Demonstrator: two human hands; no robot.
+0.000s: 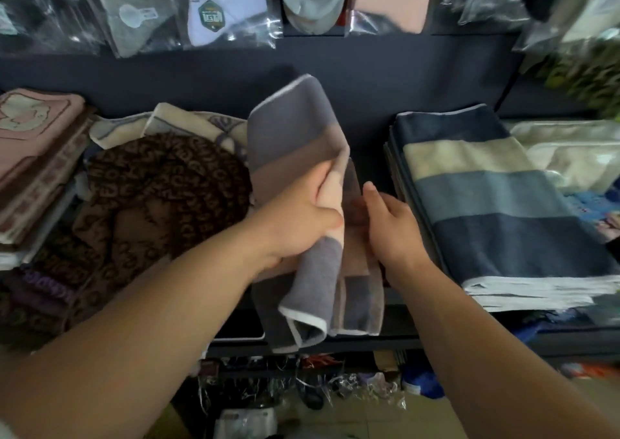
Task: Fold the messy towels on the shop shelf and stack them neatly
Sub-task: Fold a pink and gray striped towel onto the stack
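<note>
Most of the left hand's (298, 227) fingers (330, 187) are buried in the fold of the grey-and-pink towel (292, 129). Above the towel, bagged goods (134, 9) run off the top edge, and the green label (208, 15) on one is too smeared to read. Right of the towel, a green blur (590, 69) cannot be made out. Below the towel, the floor litter (318, 388) is indistinct.

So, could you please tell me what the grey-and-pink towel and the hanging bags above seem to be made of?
Grey-and-pink towel: soft matte terry cloth, probably cotton; its surface looks nubby and it drapes limply. Hanging bags: clear glossy plastic film, judging by glare and crinkles.
</note>
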